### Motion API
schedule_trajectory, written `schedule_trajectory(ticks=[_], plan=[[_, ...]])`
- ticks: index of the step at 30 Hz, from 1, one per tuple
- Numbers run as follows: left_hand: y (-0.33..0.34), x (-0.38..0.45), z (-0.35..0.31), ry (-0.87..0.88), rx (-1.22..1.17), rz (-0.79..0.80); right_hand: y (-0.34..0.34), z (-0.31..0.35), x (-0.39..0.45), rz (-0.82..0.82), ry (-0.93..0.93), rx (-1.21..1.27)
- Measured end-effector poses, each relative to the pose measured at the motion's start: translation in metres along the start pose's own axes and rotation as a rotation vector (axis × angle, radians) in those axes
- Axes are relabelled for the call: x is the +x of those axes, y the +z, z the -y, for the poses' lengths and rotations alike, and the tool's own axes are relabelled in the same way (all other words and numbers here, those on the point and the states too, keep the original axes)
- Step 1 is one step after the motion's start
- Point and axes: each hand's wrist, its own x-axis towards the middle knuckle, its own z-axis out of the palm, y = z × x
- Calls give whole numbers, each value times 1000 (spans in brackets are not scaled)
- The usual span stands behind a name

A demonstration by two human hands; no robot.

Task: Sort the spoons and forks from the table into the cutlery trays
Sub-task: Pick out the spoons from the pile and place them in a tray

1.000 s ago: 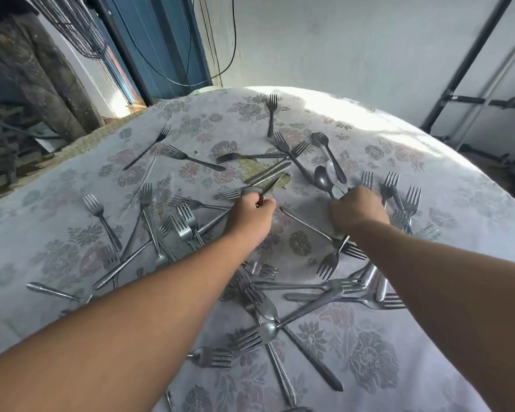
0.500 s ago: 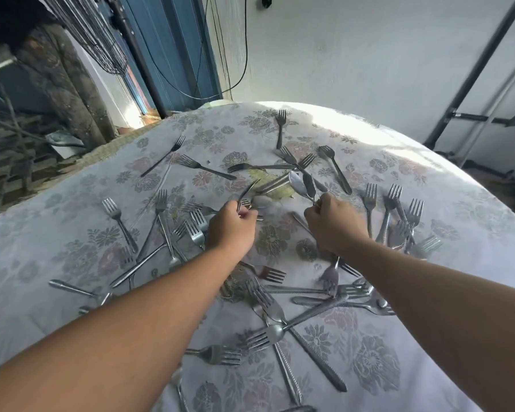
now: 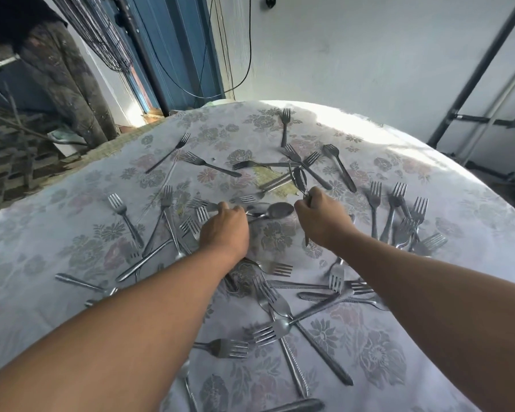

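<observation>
Several steel forks lie scattered over a table with a floral cloth. My left hand is in mid table, fingers curled round the handle of a spoon whose bowl points right. My right hand sits just right of it and grips a second spoon by the handle, its bowl raised and pointing away from me. No cutlery tray is in view.
A heap of forks lies right of my right hand, another cluster of forks lies to the left, and crossed forks sit near me. A blue door and a metal frame stand beyond the table.
Both hands lifted a spoon off the cloth and drew together toward mid table. The left spoon now lies level with its bowl to the right; the right spoon stands raised.
</observation>
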Motion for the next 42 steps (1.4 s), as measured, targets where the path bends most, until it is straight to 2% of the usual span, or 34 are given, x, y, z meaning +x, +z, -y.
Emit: schedule_trajectory(ticks=[6, 9, 13, 17, 19, 21, 24, 27, 38, 42], plan=[[-15, -17, 3, 46, -120, -17, -5, 7, -6, -59, 18, 67], [-30, -27, 5, -34, -279, 27, -4, 16, -19, -100, 44, 99], [-52, -37, 15, -218, -719, 163, 3, 36, -40, -180, 139, 292], [-63, -60, 38, -196, -1164, 195, 19, 63, -77, -138, 185, 338], [-64, -72, 52, -227, -1383, 246, 32, 76, -98, -177, 187, 344], [-65, -85, 65, -285, -1503, 310, 42, 90, -119, -221, 204, 372], [-63, -113, 88, -323, -1462, 334, 58, 107, -152, -265, 219, 454], [-66, -144, 113, -210, -1314, 374, 72, 122, -189, -285, 260, 490], [-84, -234, 166, -56, -1160, 325, 91, 170, -291, -209, 299, 633], [-80, -254, 191, -62, -1073, 315, 104, 185, -318, -177, 321, 730]])
